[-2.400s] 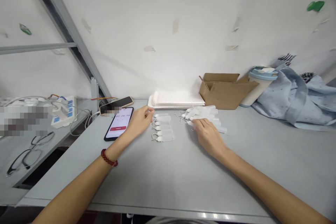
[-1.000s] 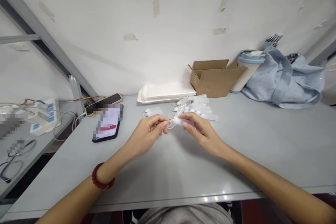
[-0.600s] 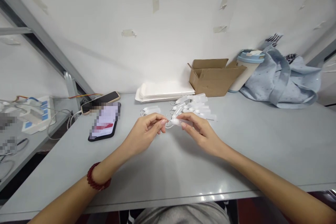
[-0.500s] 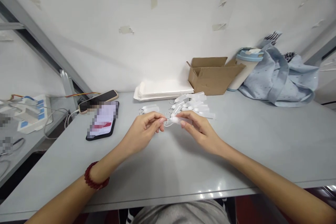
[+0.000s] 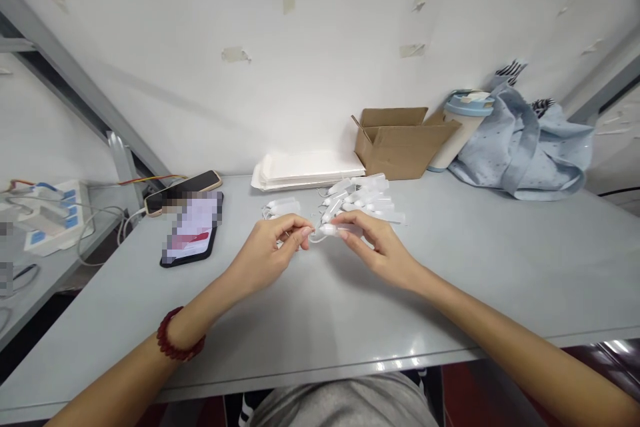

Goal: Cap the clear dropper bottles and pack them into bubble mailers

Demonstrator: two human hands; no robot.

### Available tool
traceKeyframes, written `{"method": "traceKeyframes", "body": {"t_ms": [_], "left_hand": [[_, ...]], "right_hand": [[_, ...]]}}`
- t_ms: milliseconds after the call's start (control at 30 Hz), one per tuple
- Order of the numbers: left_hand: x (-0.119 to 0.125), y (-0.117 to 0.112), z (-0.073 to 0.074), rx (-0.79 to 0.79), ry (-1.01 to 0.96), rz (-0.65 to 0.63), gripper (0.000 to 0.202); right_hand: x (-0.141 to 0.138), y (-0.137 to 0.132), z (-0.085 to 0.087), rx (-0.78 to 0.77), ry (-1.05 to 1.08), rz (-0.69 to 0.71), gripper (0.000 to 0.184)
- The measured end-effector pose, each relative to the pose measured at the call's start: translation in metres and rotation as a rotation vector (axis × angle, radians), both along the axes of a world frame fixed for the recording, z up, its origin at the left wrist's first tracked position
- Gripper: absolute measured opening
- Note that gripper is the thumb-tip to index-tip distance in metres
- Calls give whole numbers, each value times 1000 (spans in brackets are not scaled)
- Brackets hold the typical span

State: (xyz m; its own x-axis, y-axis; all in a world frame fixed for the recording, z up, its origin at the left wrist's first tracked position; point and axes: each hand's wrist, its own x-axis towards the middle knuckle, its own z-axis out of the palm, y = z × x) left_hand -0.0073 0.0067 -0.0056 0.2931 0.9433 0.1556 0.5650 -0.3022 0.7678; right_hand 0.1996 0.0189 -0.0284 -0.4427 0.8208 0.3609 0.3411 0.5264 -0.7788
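Between thumb and fingers, my right hand [image 5: 375,245] holds a small translucent white tube [image 5: 329,229] with a white cap, lying sideways above the table. From its cap end a thin white cord [image 5: 317,238] curves toward my left hand [image 5: 277,243]. The left fingertips are pinched together at the end of that cord; the exact bit between them is too small to make out. Just behind the right hand is a loose pile of similar tubes [image 5: 367,197]. A smaller group of such tubes [image 5: 283,205] lies behind the left hand.
Flat white boxes [image 5: 310,170] and an open cardboard box [image 5: 400,150] stand against the wall. Right of them are a lidded cup [image 5: 457,130] and a light-blue cloth bag [image 5: 530,147]. Two phones [image 5: 193,233] lie left, near a power strip [image 5: 55,213] with cables.
The hands stay close together and the grip looks the same. The tube in my right hand has tilted slightly. The whole view has shifted a little.
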Motion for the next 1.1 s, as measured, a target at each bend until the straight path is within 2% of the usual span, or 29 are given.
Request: {"method": "traceKeyframes", "body": {"t_ms": [167,533,867,1100], "left_hand": [[2,-1,-4,16,76,-9,23],[8,-7,-10,-42,35,-85,21],[12,-11,-11,-91,-28,-77,19],[0,1,0,-190,-93,-120,27]], "right_hand": [[-1,-1,-3,42,-55,11,19],[4,-3,-8,49,-70,44,17],[2,-2,-11,143,-43,50,15],[3,2,-7,148,-48,62,16]]}}
